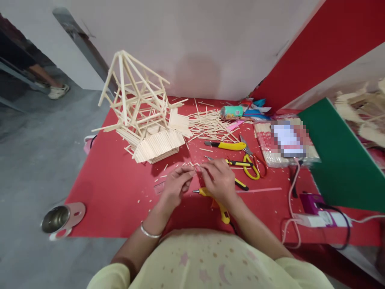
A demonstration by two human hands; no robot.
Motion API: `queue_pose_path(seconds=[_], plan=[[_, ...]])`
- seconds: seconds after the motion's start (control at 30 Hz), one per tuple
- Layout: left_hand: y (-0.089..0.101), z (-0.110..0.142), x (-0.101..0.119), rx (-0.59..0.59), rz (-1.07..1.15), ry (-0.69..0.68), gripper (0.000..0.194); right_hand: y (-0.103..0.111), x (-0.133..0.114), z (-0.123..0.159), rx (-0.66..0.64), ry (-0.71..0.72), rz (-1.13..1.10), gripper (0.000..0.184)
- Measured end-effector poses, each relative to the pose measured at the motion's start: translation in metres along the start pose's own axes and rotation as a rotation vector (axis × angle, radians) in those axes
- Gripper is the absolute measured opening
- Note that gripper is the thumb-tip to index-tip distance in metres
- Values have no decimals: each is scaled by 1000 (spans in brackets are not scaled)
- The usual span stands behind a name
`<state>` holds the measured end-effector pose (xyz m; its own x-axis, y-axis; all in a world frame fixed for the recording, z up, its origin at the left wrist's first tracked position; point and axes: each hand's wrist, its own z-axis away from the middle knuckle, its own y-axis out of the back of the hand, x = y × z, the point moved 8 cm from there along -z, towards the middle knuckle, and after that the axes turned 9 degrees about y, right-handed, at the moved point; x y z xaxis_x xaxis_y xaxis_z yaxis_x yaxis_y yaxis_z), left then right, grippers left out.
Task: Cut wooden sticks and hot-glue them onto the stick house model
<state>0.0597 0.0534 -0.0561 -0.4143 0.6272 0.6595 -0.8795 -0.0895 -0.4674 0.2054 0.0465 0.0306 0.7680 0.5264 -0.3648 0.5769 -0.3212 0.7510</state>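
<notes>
Near the middle of the red table (102,200), my left hand (178,182) and my right hand (219,178) meet fingertip to fingertip. Both are closed in a pinch around a short wooden stick (197,167), mostly hidden by the fingers. Below my right hand lies a yellow hot glue gun (224,214), its nozzle pointing left. Beyond my hands stands a model house frame (138,96) of thin sticks, with slatted panels (161,145) at its front. A clear ruler-like strip (159,188) lies beside my left hand.
Loose sticks (210,126) are heaped behind. Yellow-handled pliers (252,166), a utility knife (227,145) and a green can (231,112) lie rightward. Further right are a phone (288,139), a green board (339,160) and a power strip (319,219). A mug (61,218) sits at the left corner.
</notes>
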Motion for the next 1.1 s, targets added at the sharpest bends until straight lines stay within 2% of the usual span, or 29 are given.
queue_pose_path(seconds=[0.07, 0.13, 0.23, 0.3, 0.43, 0.57, 0.7, 0.8, 0.97, 1.1], plan=[[37, 9, 14, 185, -146, -172, 20, -7, 6, 7, -121, -21, -10, 15], [66, 21, 28, 328, -343, -305, 14, -20, 12, 12, -274, -40, -22, 15], [90, 30, 38, 413, -526, -360, 9, -42, 15, 18, -453, -72, -17, 16], [96, 33, 39, 425, -578, -361, 8, -55, 15, 21, -526, -91, -2, 19], [87, 36, 44, 420, -811, -443, 10, -70, 10, 23, -586, -100, 19, 25], [74, 34, 48, 410, -1067, -531, 16, -72, 9, 21, -593, -110, 42, 27], [65, 27, 51, 410, -1182, -556, 20, -72, 8, 20, -602, -102, 77, 28], [52, 19, 52, 382, -1270, -579, 22, -73, 7, 19, -614, -91, 85, 29], [29, 0, 55, 359, -1476, -559, 23, -65, 6, 19, -603, -120, 66, 26], [19, -14, 55, 349, -1578, -521, 24, -51, 11, 23, -572, -155, 68, 25]])
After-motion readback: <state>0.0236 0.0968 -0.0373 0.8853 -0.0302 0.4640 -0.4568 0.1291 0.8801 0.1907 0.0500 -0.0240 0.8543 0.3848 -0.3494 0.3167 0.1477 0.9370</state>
